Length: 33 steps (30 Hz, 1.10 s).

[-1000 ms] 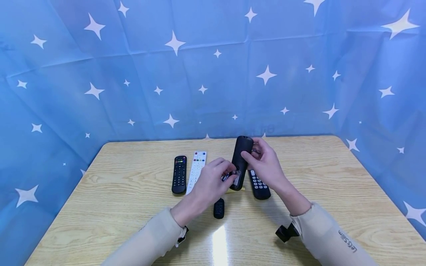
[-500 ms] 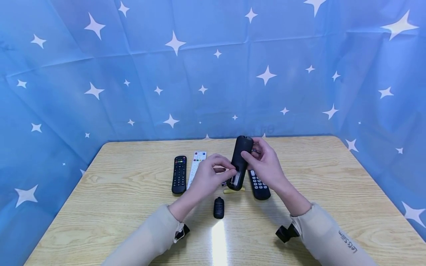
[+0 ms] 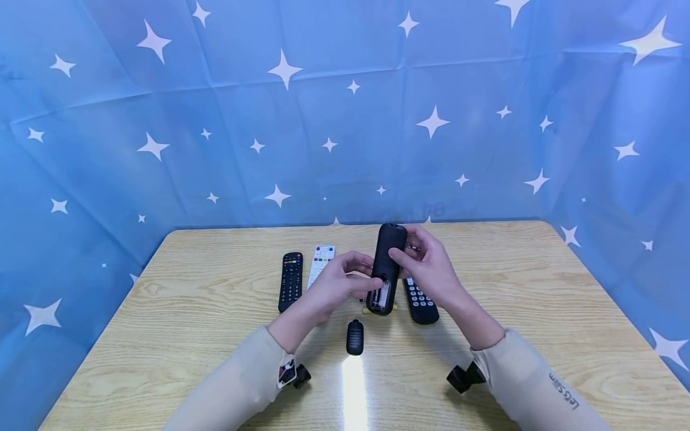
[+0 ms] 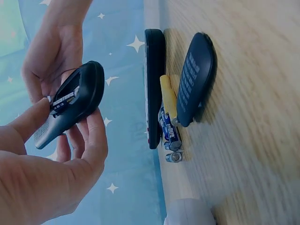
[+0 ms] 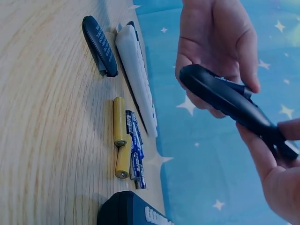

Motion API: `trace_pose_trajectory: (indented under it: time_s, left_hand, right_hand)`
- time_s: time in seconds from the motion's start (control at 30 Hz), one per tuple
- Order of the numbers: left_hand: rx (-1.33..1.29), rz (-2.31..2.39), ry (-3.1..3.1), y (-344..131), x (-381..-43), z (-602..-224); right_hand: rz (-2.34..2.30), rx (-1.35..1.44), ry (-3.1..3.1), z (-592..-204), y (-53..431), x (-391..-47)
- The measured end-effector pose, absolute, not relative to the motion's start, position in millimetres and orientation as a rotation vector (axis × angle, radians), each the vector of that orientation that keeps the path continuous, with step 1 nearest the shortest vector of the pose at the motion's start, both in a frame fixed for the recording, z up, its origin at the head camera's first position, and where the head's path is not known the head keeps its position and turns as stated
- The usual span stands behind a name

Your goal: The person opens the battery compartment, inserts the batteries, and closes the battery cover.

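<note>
Face down above the table, a black remote control (image 3: 389,254) shows its battery compartment without a cover. A slim battery (image 4: 65,100) lies inside it. My right hand (image 3: 431,263) grips the remote by its upper half, thumb on the back and fingers around the far side. My left hand (image 3: 336,284) holds the lower half, its thumb pressing at the battery's end and its fingers underneath. On the table below lies the black battery cover (image 3: 354,337), printed with pale text.
Loose yellow batteries (image 5: 119,122) and blue batteries (image 5: 136,145) lie under the held remote. A black remote (image 3: 291,281) and a white remote (image 3: 321,260) are to the left. Another black remote (image 3: 423,308) with pale buttons is at right. A starred blue cloth hangs behind the table.
One second ago my left fingers pinched a battery at the compartment; now the thumb presses there and the fingers have moved under the remote. The remote has shifted slightly down and left.
</note>
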<state>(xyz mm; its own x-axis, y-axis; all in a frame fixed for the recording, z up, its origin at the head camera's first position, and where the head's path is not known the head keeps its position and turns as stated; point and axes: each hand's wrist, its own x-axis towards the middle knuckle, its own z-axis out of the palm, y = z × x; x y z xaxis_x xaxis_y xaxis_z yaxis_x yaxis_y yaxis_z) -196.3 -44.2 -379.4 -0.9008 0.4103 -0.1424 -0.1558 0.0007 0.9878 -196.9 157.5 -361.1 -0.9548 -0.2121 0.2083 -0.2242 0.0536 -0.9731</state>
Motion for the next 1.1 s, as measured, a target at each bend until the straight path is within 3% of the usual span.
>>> trace_pose_trajectory:
  time_s: [1.1]
  left_hand:
    - [0.265,1.895,1.871,-43.8,-195.8,-376.7]
  right_hand:
    - [2.044,0.452,-2.342,-360.9,152.4,-196.1]
